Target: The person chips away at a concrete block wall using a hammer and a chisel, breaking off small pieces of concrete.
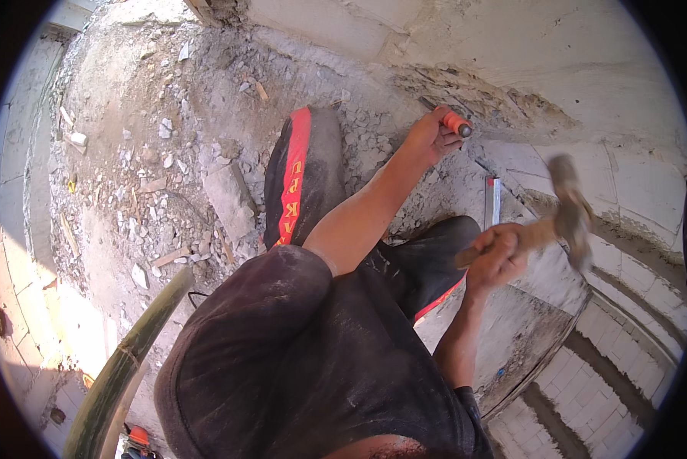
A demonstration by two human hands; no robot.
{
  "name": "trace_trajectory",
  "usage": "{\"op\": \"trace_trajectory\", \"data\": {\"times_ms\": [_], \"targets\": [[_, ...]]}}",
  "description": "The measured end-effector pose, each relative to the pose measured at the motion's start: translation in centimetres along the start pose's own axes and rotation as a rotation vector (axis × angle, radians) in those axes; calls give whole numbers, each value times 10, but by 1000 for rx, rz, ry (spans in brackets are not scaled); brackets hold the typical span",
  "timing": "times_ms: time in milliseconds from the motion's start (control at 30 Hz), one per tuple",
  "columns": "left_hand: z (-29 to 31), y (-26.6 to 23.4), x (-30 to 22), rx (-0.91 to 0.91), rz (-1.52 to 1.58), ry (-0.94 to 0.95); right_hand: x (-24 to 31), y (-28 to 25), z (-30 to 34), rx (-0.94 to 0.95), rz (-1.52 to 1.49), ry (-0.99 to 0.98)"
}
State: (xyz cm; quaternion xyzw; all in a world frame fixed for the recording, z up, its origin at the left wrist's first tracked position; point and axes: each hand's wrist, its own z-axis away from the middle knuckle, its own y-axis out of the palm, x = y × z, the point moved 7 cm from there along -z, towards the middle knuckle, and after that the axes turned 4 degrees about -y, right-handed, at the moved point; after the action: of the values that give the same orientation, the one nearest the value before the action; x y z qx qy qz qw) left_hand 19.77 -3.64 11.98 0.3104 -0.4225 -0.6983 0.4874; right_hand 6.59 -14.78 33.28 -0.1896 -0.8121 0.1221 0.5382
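Note:
My left hand (pixel 433 136) is closed round the orange grip of a chisel (pixel 456 122). The chisel's dark shaft points away toward the broken lower edge of the wall (pixel 504 103), and its round striking end faces back to the right. Whether the tip touches the wall cannot be made out. In my right hand (pixel 500 256), closed round the wooden handle, is a hammer (pixel 573 210). Its head is raised to the right, apart from the chisel and blurred by motion. Both my legs are folded beneath me, in dark trousers with a red stripe.
Rubble (pixel 164 153) and a flat slab piece (pixel 230 200) lie on the ground to the left. A green bamboo-like pole (pixel 129 344) slants up at lower left, near an orange-and-black object (pixel 138 437). A metal strip (pixel 493 200) stands by my right knee. Block walling curves along the right.

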Motion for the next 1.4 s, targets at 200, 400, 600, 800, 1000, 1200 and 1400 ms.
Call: {"op": "trace_trajectory", "data": {"times_ms": [200,400,600,800,1000,1200,1400], "targets": [[-12,-14,3,-4,-49,-15,-113,38,7,311,261,363],[-1,-9,-2,-21,-52,14,-30,13,10,93,-1,187],[-18,-3,3,-9,-5,0,-116,49,15,314,344,291],[-8,4,-7,-9,10,20,8,15,-9,-49,-133,47],[-12,7,0,-48,30,-33,-114,48,8,283,301,331],[-10,0,-8,-38,11,-7,-16,25,-1,73,-90,176],[-11,4,-3,-92,-11,-53,-97,44,1,301,379,523]]}}
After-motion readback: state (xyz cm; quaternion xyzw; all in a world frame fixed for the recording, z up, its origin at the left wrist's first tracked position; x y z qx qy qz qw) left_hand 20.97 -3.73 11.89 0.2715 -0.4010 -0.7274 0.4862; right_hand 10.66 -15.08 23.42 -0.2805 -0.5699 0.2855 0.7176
